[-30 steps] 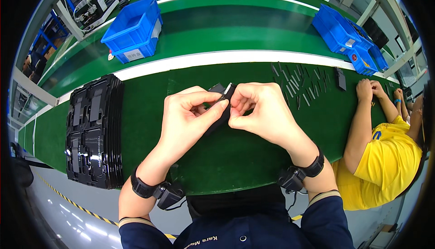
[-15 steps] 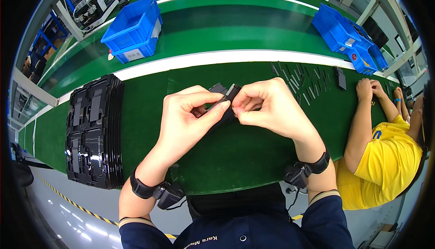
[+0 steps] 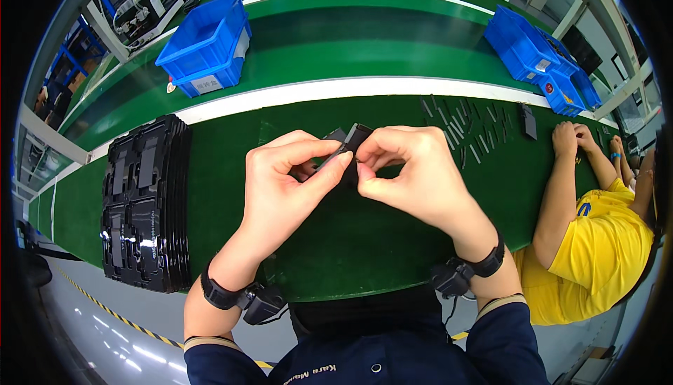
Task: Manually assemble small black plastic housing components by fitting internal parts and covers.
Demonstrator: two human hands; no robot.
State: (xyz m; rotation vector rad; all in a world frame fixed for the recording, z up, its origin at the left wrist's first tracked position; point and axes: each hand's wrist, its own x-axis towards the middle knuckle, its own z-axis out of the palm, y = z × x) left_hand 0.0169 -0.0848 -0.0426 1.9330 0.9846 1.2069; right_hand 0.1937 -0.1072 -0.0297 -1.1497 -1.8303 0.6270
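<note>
My left hand [image 3: 291, 168] pinches a small black rectangular part [image 3: 358, 135] between thumb and forefinger, its dark flat face tilted up above the green mat. My right hand [image 3: 413, 164] is closed at the part's right edge, thumb and fingertips pressed together; whatever they grip is too small to make out. Behind my left fingertips shows a second dark flat piece [image 3: 337, 135], mostly hidden. To the right of my hands, several thin dark and grey strips [image 3: 456, 129] lie scattered on the mat.
Black moulded plastic trays [image 3: 144, 203] are stacked at the left. Blue bins stand on the far belt, left [image 3: 203, 45] and right [image 3: 519, 49]. A dark rectangular block [image 3: 528, 121] lies past the strips, near a co-worker in a yellow shirt [image 3: 596, 245] at the right.
The black part has turned slightly in my fingers, showing more of its dark face. My right hand and wrist have shifted a little left.
</note>
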